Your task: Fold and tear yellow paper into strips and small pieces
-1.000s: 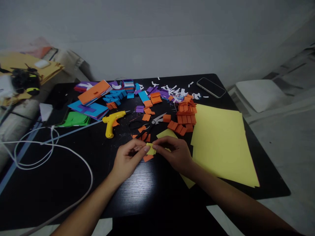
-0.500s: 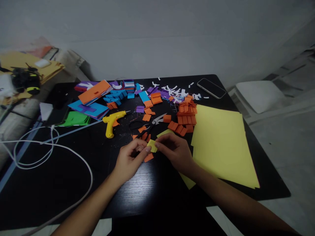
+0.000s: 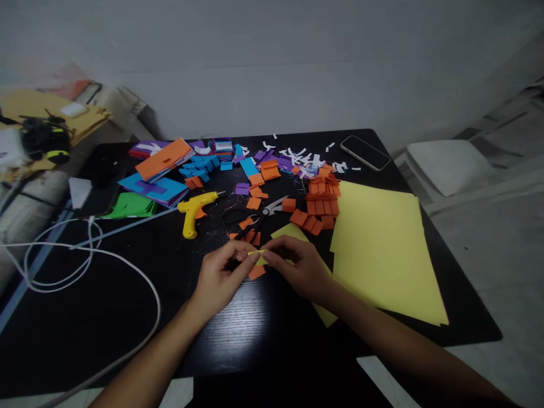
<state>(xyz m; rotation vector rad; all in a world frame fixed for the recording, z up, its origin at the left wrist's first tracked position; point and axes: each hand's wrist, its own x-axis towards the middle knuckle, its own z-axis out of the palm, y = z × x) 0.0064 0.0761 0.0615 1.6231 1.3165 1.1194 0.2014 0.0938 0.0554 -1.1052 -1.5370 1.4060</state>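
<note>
A small piece of yellow paper is pinched between both hands above the black table. My left hand grips its left end with thumb and fingers, and my right hand holds the right end the same way. Just below the piece lies an orange paper scrap. Under and beside my right hand runs a yellow paper strip, partly hidden by the wrist. Beyond the hands rest black-handled scissors, among several folded orange paper pieces.
Large yellow sheets lie at the right, with a phone behind them. A yellow glue gun sits left of the scissors. White cable loops across the left side. Coloured paper stacks and white scraps line the back.
The yellow piece has tilted flatter, showing less of its face. My right hand has shifted slightly left, its fingers now closer to my left hand.
</note>
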